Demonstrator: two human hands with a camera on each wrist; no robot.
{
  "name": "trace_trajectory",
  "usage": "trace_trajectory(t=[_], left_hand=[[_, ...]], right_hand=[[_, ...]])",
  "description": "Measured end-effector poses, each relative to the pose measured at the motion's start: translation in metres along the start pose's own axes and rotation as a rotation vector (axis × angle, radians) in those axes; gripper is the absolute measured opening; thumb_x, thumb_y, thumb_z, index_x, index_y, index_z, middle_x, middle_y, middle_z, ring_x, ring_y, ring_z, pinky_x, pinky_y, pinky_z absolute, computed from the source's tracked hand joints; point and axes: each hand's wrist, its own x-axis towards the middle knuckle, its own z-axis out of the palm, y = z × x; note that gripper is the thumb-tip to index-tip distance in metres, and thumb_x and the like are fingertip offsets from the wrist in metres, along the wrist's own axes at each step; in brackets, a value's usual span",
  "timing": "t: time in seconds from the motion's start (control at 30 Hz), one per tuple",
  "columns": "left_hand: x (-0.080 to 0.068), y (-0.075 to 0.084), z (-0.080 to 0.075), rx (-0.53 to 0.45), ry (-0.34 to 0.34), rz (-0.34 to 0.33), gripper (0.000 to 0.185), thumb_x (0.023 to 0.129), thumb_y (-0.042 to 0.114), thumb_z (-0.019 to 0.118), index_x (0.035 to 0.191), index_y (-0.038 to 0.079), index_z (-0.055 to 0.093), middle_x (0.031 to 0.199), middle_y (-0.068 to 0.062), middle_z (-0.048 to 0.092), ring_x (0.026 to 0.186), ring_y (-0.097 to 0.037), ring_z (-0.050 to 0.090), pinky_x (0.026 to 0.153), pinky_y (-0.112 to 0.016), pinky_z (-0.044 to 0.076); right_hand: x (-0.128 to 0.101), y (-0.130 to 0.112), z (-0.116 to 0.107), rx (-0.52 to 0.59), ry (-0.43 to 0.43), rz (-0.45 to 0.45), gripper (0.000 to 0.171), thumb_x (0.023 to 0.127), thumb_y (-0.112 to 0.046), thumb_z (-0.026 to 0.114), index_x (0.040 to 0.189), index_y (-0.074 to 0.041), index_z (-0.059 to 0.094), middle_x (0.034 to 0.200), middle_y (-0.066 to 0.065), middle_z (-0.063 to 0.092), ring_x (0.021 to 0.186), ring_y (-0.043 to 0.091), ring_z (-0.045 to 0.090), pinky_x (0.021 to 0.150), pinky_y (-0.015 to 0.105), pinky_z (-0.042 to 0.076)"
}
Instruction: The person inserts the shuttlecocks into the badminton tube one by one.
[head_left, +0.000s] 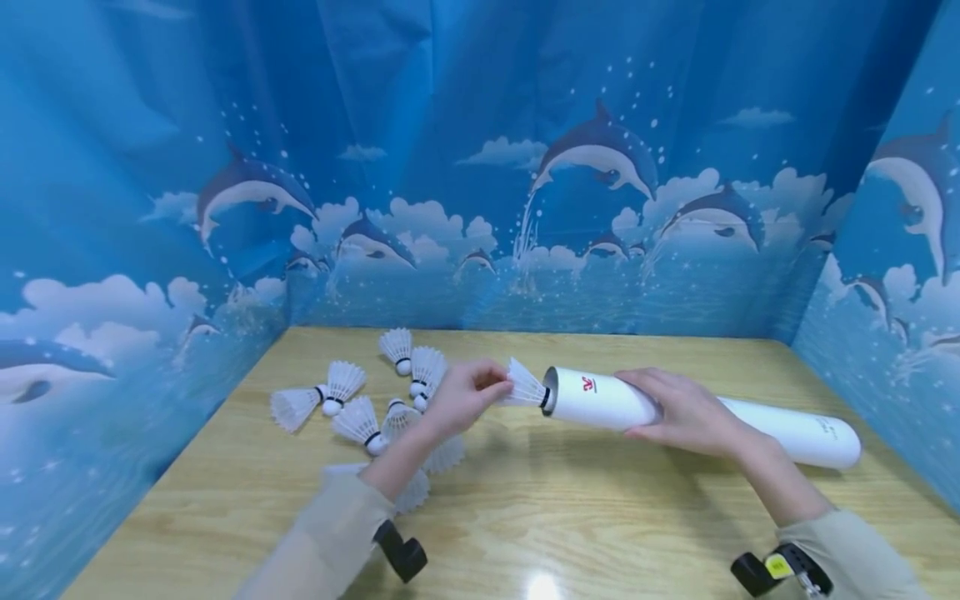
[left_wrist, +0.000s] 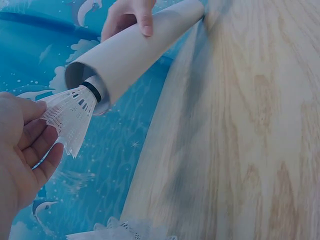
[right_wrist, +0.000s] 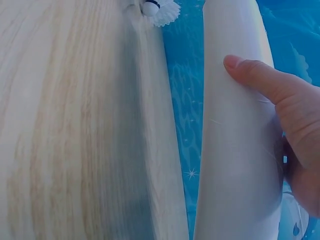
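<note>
Bright, even overhead light; a white glare spot sits on the table (head_left: 542,586) near its front edge. Both wrist views are soft, with blurred wood grain.

Loose shuttlecocks (head_left: 360,400) crowd the table (head_left: 570,517) under and behind your left hand (head_left: 465,396). White tube (head_left: 705,412) lies across the right half under your right hand (head_left: 686,412). Bare wood in front lets a hand pass; blue backdrop (head_left: 480,208) walls three sides.

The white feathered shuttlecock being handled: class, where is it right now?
In the head view, the white feathered shuttlecock sits at table centre, cork tip inside the white cardboard tube's open mouth, feathers pinched by the left hand.
</note>
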Motion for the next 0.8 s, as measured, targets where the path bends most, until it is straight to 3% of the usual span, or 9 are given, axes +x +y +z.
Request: trace_trajectory(t=[0.17,0.4,0.8], left_hand=[[0.001,0.0,0.009,0.038,-0.006,-0.01,0.008,0.088,0.012,0.064,0.091,0.005,0.067,0.08,-0.001,0.064,0.068,-0.012,0.055,0.056,-0.024,0.046],[0.005,0.001,0.017,-0.001,-0.002,-0.001,0.011,0.089,0.009,0.061,0.095,0.004,0.068,0.088,-0.005,0.066,0.072,-0.011,0.057,0.062,-0.023,0.05],[0.011,0.005,0.025,0.051,-0.005,-0.011,0.013,0.088,0.011,0.063,0.097,0.006,0.07,0.081,0.0,0.065,0.067,-0.01,0.053,0.055,-0.023,0.045]], right_hand=[[0.001,0.001,0.0,0.011,-0.001,0.012,0.073,0.07,-0.036,0.08,0.13,-0.008,0.05,0.119,0.012,0.058,0.101,0.031,0.058,0.078,0.049,0.049],[0.003,0.002,-0.002,0.025,-0.013,0.031,0.073,0.072,-0.041,0.078,0.131,-0.009,0.049,0.12,0.012,0.057,0.102,0.031,0.057,0.078,0.05,0.048],[0.004,0.003,-0.003,0.024,-0.009,0.037,0.075,0.072,-0.045,0.076,0.131,-0.009,0.049,0.121,0.013,0.057,0.103,0.032,0.056,0.079,0.051,0.048]])
